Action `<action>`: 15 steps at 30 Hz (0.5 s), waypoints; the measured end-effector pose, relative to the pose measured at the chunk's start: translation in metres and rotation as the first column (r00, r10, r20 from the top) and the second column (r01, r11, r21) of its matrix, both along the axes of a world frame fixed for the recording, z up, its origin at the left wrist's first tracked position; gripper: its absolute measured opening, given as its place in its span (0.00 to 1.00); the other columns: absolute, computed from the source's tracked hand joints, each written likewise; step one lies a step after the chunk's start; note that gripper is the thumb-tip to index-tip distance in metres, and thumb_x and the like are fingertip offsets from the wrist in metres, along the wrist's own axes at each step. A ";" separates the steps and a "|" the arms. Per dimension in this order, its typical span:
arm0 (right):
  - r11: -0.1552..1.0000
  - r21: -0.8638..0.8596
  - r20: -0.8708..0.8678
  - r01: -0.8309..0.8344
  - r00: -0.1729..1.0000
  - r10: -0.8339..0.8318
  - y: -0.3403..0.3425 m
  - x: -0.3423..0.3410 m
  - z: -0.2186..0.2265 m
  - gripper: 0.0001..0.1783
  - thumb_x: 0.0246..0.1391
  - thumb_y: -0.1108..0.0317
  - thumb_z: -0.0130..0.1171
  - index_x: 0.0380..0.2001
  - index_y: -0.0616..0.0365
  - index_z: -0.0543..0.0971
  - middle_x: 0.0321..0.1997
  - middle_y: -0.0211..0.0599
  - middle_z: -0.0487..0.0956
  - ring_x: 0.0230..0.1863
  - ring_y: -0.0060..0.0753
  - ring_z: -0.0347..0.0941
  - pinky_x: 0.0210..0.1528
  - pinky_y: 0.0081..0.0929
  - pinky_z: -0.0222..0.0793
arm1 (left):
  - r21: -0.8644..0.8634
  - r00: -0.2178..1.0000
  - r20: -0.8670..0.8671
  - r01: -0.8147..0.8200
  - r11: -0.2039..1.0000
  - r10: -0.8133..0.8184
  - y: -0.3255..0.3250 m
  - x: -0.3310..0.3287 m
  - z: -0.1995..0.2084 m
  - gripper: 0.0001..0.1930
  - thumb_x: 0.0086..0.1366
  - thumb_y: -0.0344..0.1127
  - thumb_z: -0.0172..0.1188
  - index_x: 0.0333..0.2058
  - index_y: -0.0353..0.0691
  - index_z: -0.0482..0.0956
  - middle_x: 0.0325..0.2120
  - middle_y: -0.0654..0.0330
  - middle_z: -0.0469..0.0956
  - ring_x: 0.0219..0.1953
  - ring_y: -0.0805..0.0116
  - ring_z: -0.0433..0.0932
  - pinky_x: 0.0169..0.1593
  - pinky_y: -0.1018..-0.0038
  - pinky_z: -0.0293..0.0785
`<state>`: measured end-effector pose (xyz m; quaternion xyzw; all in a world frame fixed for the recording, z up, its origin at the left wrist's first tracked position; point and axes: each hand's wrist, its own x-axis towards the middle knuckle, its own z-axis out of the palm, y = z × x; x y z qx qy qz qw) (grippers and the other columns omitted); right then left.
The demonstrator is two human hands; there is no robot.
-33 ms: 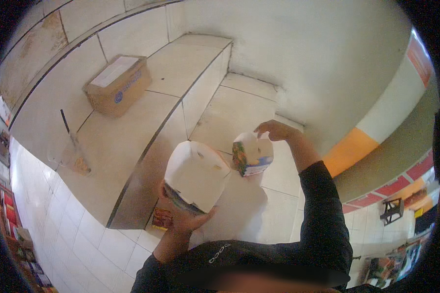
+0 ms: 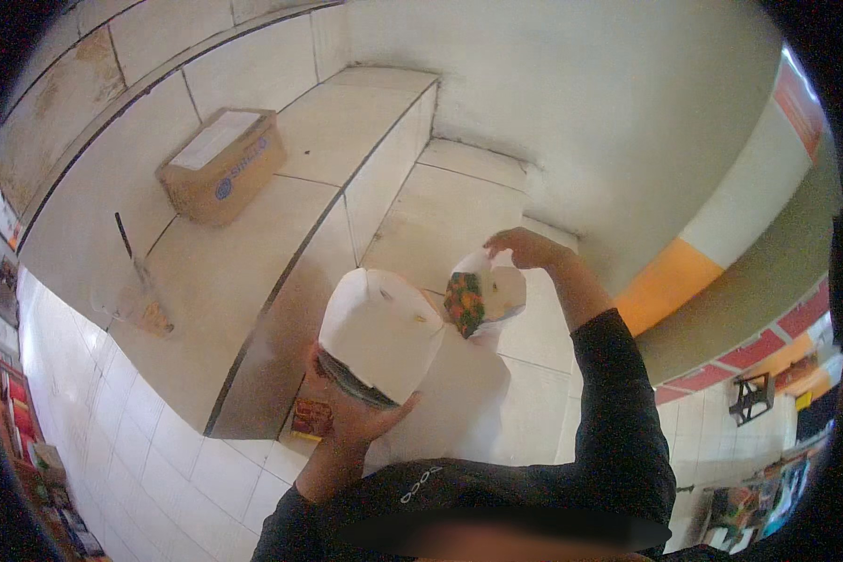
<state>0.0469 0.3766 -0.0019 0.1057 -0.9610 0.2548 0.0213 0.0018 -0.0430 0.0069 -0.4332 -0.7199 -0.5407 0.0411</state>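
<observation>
My left hand [image 2: 351, 412] is wrapped round the lower end of a white paper food box [image 2: 381, 332], its fingers underneath and along the side. The dark edges at its lower end look layered, but I cannot tell if several boxes are nested. To the right, my right hand [image 2: 525, 251] pinches the upper rim of a smaller-looking paper food box [image 2: 482, 298] with a green and orange printed side. That box is tilted, its pale inner flaps showing. The two boxes are close together, and I cannot tell if they touch. Below my left wrist lies a red and yellow packet [image 2: 311, 419].
A brown cardboard carton [image 2: 223, 169] stands on the tiled ledge [image 2: 300, 211] to the left. Nearer is a clear plastic cup [image 2: 140, 304] with a dark straw. A pale wall [image 2: 609, 103] rises beyond my right hand; a dark stool [image 2: 751, 399] stands far right.
The box in my right hand has turned, so its green and orange side faces up more and its flaps spread wider. My left hand and its box have barely moved.
</observation>
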 end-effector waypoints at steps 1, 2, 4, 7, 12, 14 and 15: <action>0.998 0.003 -0.050 0.058 0.997 -0.058 -0.010 0.010 0.002 0.22 0.27 0.84 0.45 0.32 0.60 0.77 0.45 0.43 0.74 0.49 0.42 0.68 0.54 0.34 0.62 | -0.029 0.998 -0.052 -0.030 0.999 0.028 0.002 0.009 0.004 0.60 0.34 0.42 0.72 0.56 0.39 0.33 0.53 0.47 0.53 0.56 0.55 0.56 0.59 0.57 0.52; 0.993 0.010 -0.102 0.115 0.988 -0.113 -0.018 0.019 0.009 0.24 0.25 0.84 0.43 0.33 0.61 0.77 0.46 0.44 0.74 0.51 0.41 0.67 0.55 0.34 0.61 | 0.021 0.996 0.079 -0.045 0.999 0.044 0.005 0.014 0.002 0.60 0.33 0.40 0.73 0.56 0.39 0.33 0.53 0.47 0.52 0.56 0.55 0.56 0.58 0.58 0.52; 0.959 -0.094 0.024 0.268 0.964 -0.267 -0.046 0.034 0.039 0.21 0.38 0.79 0.51 0.40 0.60 0.75 0.49 0.43 0.73 0.52 0.44 0.66 0.56 0.34 0.60 | 0.109 0.936 0.343 -0.116 0.987 0.072 0.008 0.016 -0.013 0.61 0.31 0.38 0.73 0.56 0.38 0.34 0.51 0.47 0.51 0.55 0.55 0.56 0.58 0.58 0.53; 0.813 -0.109 0.072 0.572 0.820 -0.568 -0.066 0.060 0.013 0.34 0.44 0.64 0.62 0.55 0.56 0.63 0.54 0.43 0.68 0.54 0.45 0.65 0.57 0.33 0.60 | 0.033 0.979 0.119 -0.174 0.984 0.169 0.015 0.008 -0.001 0.60 0.29 0.35 0.73 0.56 0.37 0.36 0.50 0.46 0.51 0.54 0.55 0.56 0.57 0.60 0.54; 0.638 -0.206 -0.084 0.742 0.636 -0.767 -0.100 0.051 -0.031 0.52 0.34 0.71 0.66 0.62 0.53 0.49 0.58 0.47 0.64 0.54 0.44 0.65 0.55 0.33 0.63 | 0.100 0.971 0.041 -0.237 0.966 0.234 0.026 0.013 -0.004 0.58 0.29 0.36 0.73 0.55 0.34 0.39 0.49 0.46 0.52 0.53 0.54 0.56 0.57 0.60 0.53; 0.614 -0.288 -0.211 0.735 0.577 -0.789 -0.111 0.048 -0.026 0.55 0.31 0.74 0.67 0.62 0.52 0.46 0.56 0.50 0.65 0.53 0.44 0.66 0.53 0.33 0.64 | 0.142 0.972 0.056 -0.234 0.962 0.228 0.027 0.012 -0.008 0.57 0.29 0.36 0.73 0.54 0.33 0.40 0.48 0.46 0.53 0.52 0.54 0.57 0.57 0.60 0.53; 0.623 -0.295 -0.238 0.725 0.575 -0.783 -0.121 0.049 -0.012 0.57 0.30 0.75 0.67 0.63 0.52 0.45 0.55 0.50 0.66 0.52 0.44 0.67 0.52 0.32 0.65 | 0.156 0.971 0.062 -0.239 0.958 0.232 0.026 0.009 -0.014 0.57 0.29 0.36 0.73 0.54 0.32 0.40 0.48 0.46 0.54 0.52 0.54 0.57 0.56 0.60 0.53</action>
